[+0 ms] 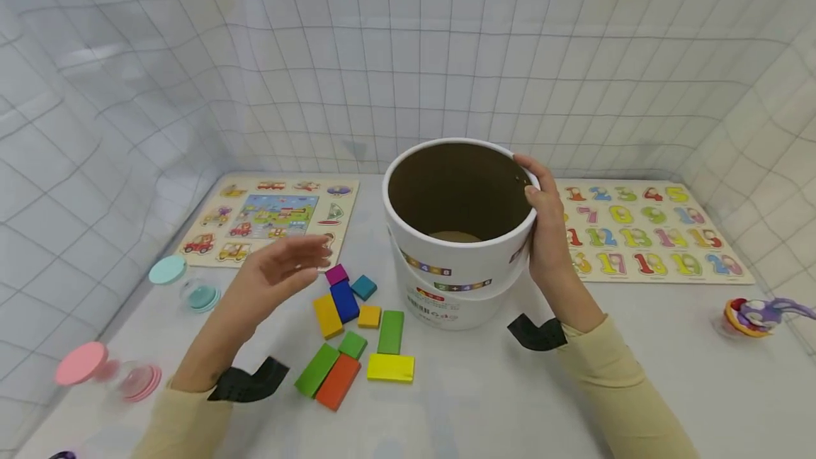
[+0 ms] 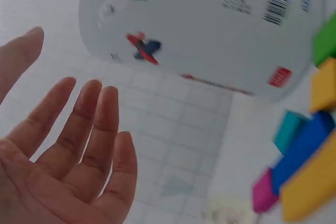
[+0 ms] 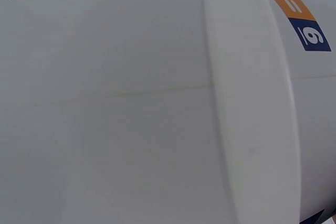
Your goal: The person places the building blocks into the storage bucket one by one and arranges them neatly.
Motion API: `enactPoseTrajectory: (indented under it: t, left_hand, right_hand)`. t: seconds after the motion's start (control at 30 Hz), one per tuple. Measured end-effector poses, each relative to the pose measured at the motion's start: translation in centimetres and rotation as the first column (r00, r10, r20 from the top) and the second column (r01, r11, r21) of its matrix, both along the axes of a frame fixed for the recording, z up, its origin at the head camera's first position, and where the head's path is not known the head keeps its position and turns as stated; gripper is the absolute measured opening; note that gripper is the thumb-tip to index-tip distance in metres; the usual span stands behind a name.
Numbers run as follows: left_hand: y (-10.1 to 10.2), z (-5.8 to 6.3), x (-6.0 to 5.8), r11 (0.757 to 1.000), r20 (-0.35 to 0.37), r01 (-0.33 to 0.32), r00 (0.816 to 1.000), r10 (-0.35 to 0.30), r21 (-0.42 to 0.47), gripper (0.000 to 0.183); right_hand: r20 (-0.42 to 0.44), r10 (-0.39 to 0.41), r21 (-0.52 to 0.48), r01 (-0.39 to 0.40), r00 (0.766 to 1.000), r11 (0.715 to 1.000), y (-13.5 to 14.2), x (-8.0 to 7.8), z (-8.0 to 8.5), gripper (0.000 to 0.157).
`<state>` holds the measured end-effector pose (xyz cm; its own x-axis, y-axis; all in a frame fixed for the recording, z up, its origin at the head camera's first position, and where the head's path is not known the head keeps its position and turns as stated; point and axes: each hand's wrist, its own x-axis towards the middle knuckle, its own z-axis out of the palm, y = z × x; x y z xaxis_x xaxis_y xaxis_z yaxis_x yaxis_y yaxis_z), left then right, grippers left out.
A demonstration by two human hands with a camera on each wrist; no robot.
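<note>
A white bucket [image 1: 472,261] with a brown inside stands on the table, its mouth tilted toward me. My right hand [image 1: 550,229] grips its rim at the right, thumb and fingers hooked over the edge. In the right wrist view the bucket's side [image 3: 115,145] and its white carrying strap [image 3: 257,129] fill the picture; the hand is out of sight there. My left hand [image 1: 274,275] hovers left of the bucket with relaxed fingers, holding nothing. Coloured wooden blocks lie between them, among them a blue block [image 1: 345,302], a red block [image 1: 338,382] and a yellow block [image 1: 391,367].
A vehicle puzzle board [image 1: 219,239] lies at the back left, and a number puzzle board [image 1: 612,232] behind the bucket at right. Turquoise [image 1: 168,270] and pink [image 1: 81,363] suction-cup toys stand at left. A small purple toy [image 1: 755,316] sits far right.
</note>
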<state>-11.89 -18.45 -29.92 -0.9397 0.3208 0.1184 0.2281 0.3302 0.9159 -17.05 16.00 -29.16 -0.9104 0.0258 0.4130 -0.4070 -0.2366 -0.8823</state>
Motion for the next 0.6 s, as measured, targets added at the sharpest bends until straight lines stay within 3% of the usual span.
enactPoseTrajectory:
  t: [0.13, 0.23, 0.43, 0.6]
  left_hand:
    - [-3.4, -4.5, 1.9, 0.988, 0.167, 0.038, 0.986, -0.013, -0.150, 0.041]
    - [-4.5, -6.9, 3.4, 0.950, 0.224, 0.099, 0.974, -0.032, -0.296, 0.050]
    - [-4.2, -9.5, 5.2, 0.857, 0.104, 0.153, 0.988, -0.117, -0.492, 0.076]
    - [-3.8, -10.3, 5.5, 0.844, 0.041, 0.138, 0.990, -0.137, -0.519, 0.074]
  right_hand:
    - [0.012, -0.012, 0.007, 0.012, 1.000, 1.000, 0.1, 0.1, -0.1, 0.043]
    - [0.023, -0.019, 0.015, 0.018, 1.000, 1.000, 0.1, 0.4, -0.1, 0.043]
    - [0.012, 0.003, 0.000, -0.003, 1.000, 1.000, -0.1, 0.3, 0.3, 0.043]
    - [0.019, 0.003, -0.024, -0.002, 1.000, 1.000, -0.2, 0.2, 0.4, 0.043]
